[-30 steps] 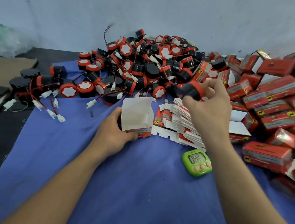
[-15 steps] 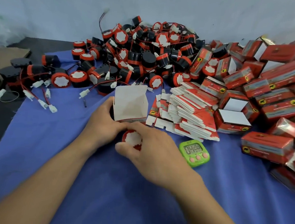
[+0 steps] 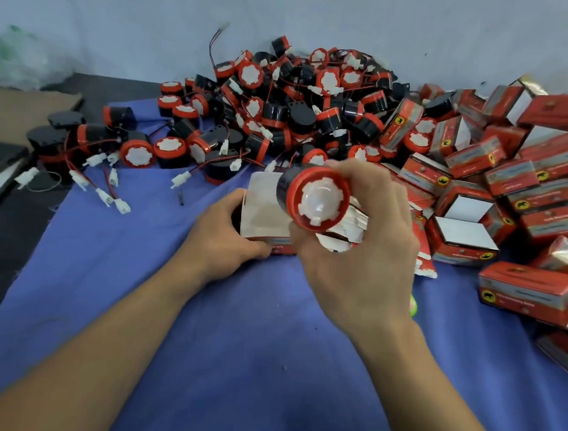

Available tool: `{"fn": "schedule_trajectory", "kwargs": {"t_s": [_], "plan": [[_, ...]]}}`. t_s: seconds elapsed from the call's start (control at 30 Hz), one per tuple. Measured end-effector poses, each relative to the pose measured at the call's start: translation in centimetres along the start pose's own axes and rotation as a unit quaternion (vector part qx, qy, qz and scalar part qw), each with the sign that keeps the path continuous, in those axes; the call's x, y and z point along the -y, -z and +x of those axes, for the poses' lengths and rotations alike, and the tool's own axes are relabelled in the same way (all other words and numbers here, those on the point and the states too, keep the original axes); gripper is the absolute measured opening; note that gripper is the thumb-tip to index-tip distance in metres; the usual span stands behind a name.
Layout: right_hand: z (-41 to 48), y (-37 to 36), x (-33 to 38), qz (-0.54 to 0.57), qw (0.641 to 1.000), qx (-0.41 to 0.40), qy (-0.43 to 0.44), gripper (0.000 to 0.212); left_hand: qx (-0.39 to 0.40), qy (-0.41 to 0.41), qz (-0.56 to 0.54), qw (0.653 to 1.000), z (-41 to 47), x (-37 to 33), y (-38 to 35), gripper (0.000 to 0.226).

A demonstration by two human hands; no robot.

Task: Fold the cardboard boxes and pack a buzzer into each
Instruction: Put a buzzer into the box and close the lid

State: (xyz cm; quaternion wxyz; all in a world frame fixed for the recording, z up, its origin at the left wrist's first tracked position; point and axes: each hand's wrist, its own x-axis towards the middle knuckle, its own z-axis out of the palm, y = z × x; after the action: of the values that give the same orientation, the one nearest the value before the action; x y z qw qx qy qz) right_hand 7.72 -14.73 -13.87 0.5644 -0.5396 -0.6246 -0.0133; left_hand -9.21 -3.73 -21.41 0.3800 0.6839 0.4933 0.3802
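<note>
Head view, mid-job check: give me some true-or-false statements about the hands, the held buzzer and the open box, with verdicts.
1. The right hand grips a buzzer with its red-rimmed white face toward the camera. True.
2. That buzzer already sits inside the open box. False: it is held in the air in front of the open box.
3. The left hand holds the open box on the blue cloth. True.
4. The loose buzzers are heaped on the right, the red boxes on the left. False: the loose buzzers are heaped at the back centre, the red boxes on the right.
</note>
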Motion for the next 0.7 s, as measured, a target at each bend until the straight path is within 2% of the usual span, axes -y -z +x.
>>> {"fn": "schedule_trajectory", "kwargs": {"t_s": [0.07,0.13,0.23,0.3,0.37,0.5,0.6,0.67,0.7], "plan": [[0.9,-0.5,0.5,-0.081,0.996,0.013,0.043,0.049,0.018,-0.015,-0.005,1.000,0.2,0.1,0.0,0.062],[1.5,-1.4,0.5,-0.151,0.982,0.091,0.069,0.047,0.027,-0.033,-0.010,0.999,0.2,-0.1,0.0,0.062],[1.5,-2.6,-0.3,-0.189,0.960,0.205,0.034,0.050,0.054,-0.043,-0.024,0.997,0.2,-0.3,0.0,0.070],[1.2,-3.3,-0.8,-0.232,0.945,0.229,0.033,0.045,0.061,-0.042,-0.024,0.997,0.2,-0.3,0.0,0.072],[0.7,-4.4,-1.0,-0.274,0.932,0.229,0.058,0.039,0.062,-0.040,-0.020,0.997,0.3,-0.3,0.2,0.071],[-0.3,-5.7,-1.8,-0.291,0.932,0.202,0.070,0.039,0.072,-0.038,-0.034,0.996,0.2,-0.5,0.3,0.063],[-0.5,-5.6,-2.5,-0.321,0.922,0.188,0.108,0.028,0.087,-0.017,-0.050,0.995,0.2,-0.6,0.3,0.074],[-0.7,-5.4,-2.8,-0.316,0.921,0.173,0.147,0.013,0.106,0.000,-0.103,0.989,0.1,-0.5,0.3,0.077],[-0.7,-5.2,-3.1,-0.307,0.923,0.169,0.160,0.013,0.116,0.007,-0.144,0.983,0.0,-0.6,0.3,0.074]]}}
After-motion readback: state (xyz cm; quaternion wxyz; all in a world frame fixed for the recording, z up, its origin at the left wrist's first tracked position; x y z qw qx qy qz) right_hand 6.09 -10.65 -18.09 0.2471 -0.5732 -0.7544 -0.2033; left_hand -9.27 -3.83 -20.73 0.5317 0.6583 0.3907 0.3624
